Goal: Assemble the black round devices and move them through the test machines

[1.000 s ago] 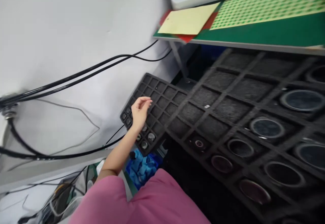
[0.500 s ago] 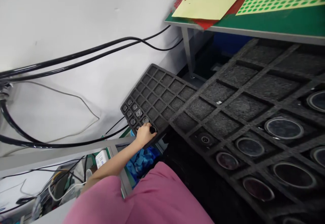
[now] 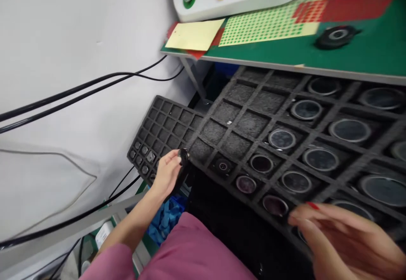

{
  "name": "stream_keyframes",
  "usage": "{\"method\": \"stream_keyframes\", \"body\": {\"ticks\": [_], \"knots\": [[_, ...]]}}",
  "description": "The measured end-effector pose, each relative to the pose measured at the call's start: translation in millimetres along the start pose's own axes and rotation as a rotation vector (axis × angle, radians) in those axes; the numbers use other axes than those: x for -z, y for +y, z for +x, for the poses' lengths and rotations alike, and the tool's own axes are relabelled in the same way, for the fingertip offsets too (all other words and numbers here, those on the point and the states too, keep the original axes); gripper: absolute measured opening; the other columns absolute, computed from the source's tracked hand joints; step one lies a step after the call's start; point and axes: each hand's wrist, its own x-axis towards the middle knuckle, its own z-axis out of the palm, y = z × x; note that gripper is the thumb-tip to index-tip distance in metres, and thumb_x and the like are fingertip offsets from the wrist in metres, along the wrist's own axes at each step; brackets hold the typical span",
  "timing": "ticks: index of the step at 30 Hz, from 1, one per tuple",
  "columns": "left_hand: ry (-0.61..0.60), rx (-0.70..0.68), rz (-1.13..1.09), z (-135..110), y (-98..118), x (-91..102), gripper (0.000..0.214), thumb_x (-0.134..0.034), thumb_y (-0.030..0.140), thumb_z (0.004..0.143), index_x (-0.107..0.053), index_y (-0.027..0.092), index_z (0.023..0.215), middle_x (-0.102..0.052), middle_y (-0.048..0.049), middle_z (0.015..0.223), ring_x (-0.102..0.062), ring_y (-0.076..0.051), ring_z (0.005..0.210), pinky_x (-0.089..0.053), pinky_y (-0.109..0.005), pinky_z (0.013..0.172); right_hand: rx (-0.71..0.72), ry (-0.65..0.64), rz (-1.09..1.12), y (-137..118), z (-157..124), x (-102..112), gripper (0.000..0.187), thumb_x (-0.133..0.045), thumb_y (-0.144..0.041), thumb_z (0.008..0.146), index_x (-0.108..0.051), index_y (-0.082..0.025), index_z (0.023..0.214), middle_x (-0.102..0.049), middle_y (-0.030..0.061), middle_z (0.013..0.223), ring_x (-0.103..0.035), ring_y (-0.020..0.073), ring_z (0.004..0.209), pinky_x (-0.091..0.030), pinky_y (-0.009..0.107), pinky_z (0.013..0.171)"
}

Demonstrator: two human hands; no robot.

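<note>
"Any rm for your L hand point(image 3: 166, 173) w/ that blk round part point(image 3: 183, 157)?"
"Yep, free air over the lg tray point(image 3: 236, 144), betw it & my R hand point(image 3: 349, 235)."
"What's in the way?"
"Bench edge point(image 3: 269, 64) across tray's far side; wall point(image 3: 72, 47) + blk cables point(image 3: 122, 75) on my L; my R hand over tray's near-R."

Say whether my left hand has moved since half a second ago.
Yes. Judged against the larger foam tray, the left hand has moved closer to it, pinching a dark round part.
</note>
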Motion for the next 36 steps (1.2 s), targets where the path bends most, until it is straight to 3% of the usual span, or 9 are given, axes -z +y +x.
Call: {"method": "stream_keyframes", "body": {"ticks": [5,10,14,18,20,25,29,32,36], "knots": [[0.107,-0.229,0.104,-19,13,-12.7,0.043,-0.083,0.035,0.059,-0.071,0.015,0.096,-0.073,-0.0075,0.09,-0.067,-0.02,0.087,-0.053,-0.029,0.084,-0.131,-0.02,-0.045,-11,15,-18,0.021,-0.073,-0.021,0.078,-0.067,-0.025,0.097,-0.068,-0.0004,0.079,-0.066,0.0147,0.07,-0.058,0.029,0.071],[-0.308,0.047,-0.19,-30,18,-40.8,0.04,-0.079,0.043,0.068,-0.071,0.018,0.098,-0.069,-0.006,0.088,-0.071,-0.021,0.079,-0.06,-0.032,0.072,-0.025,-0.104,-0.012,-15,16,-25,0.019,-0.069,-0.014,0.081,-0.067,-0.025,0.096,-0.067,-0.0015,0.08,-0.064,0.0116,0.073,-0.055,0.023,0.072],[-0.588,-0.209,-0.115,-29,11,-72.2,0.048,-0.08,0.013,0.063,-0.069,0.023,0.108,-0.063,-0.0034,0.095,-0.071,-0.019,0.081,-0.061,-0.027,0.071,-0.014,-0.087,0.033,-23,20,-19,0.014,-0.067,-0.01,0.081,-0.065,-0.023,0.083,-0.064,-0.0019,0.073,-0.062,0.0111,0.068,-0.052,0.021,0.064],[-0.742,-0.38,-0.062,-28,10,-95.1,0.063,-0.082,0.009,0.055,-0.068,0.023,0.115,-0.059,-0.0036,0.101,-0.07,-0.016,0.08,-0.061,-0.025,0.073,-0.045,-0.046,0.091,-26,20,-10,0.015,-0.064,-0.007,0.082,-0.064,-0.022,0.082,-0.063,-0.0011,0.07,-0.061,0.012,0.067,-0.052,0.022,0.061],[-0.833,-0.229,-0.132,-25,12,-103.2,0.058,-0.08,0.01,0.06,-0.067,0.022,0.115,-0.061,-0.0032,0.098,-0.07,-0.014,0.079,-0.06,-0.022,0.073,0.0,-0.035,0.123,-26,19,-7,0.02,-0.064,-0.006,0.081,-0.066,-0.023,0.09,-0.065,0.0004,0.074,-0.062,0.0146,0.072,-0.054,0.027,0.064],[-1.064,0.407,-0.358,-14,10,-113.5,0.038,-0.077,0.031,0.074,-0.058,0.016,0.102,-0.067,-0.0028,0.083,-0.071,-0.016,0.062,-0.059,-0.024,0.055,0.044,-0.058,0.051,-26,20,1,0.05,-0.07,-0.006,0.076,-0.061,-0.027,0.121,-0.069,0.0058,0.106,-0.065,0.0212,0.097,-0.056,0.039,0.085],[-1.105,0.554,-0.273,-8,6,-113.2,0.039,-0.074,0.044,0.076,-0.05,0.015,0.086,-0.065,-0.0002,0.066,-0.065,-0.016,0.047,-0.055,-0.024,0.044,-0.175,-0.226,0.066,-27,27,4,0.043,-0.072,-0.012,0.078,-0.061,-0.029,0.117,-0.07,0.0024,0.095,-0.068,0.0157,0.081,-0.059,0.027,0.072],[-1.028,0.401,-0.18,-11,9,-113.8,0.038,-0.068,0.049,0.08,-0.053,0.015,0.088,-0.063,0.0005,0.067,-0.062,-0.012,0.047,-0.052,-0.021,0.044,-0.362,-0.19,0.284,-26,30,1,0.041,-0.074,-0.016,0.078,-0.06,-0.031,0.113,-0.069,-0.0008,0.084,-0.067,0.014,0.071,-0.058,0.025,0.065],[-0.912,-0.37,-0.045,-12,10,-121.2,0.057,-0.083,0.038,0.067,-0.062,0.018,0.115,-0.068,-0.0079,0.104,-0.068,-0.019,0.093,-0.057,-0.028,0.082,-0.586,0.037,0.586,-24,27,-9,0.044,-0.082,-0.026,0.07,-0.061,-0.034,0.108,-0.066,-0.004,0.074,-0.064,0.012,0.063,-0.055,0.023,0.06]]}}
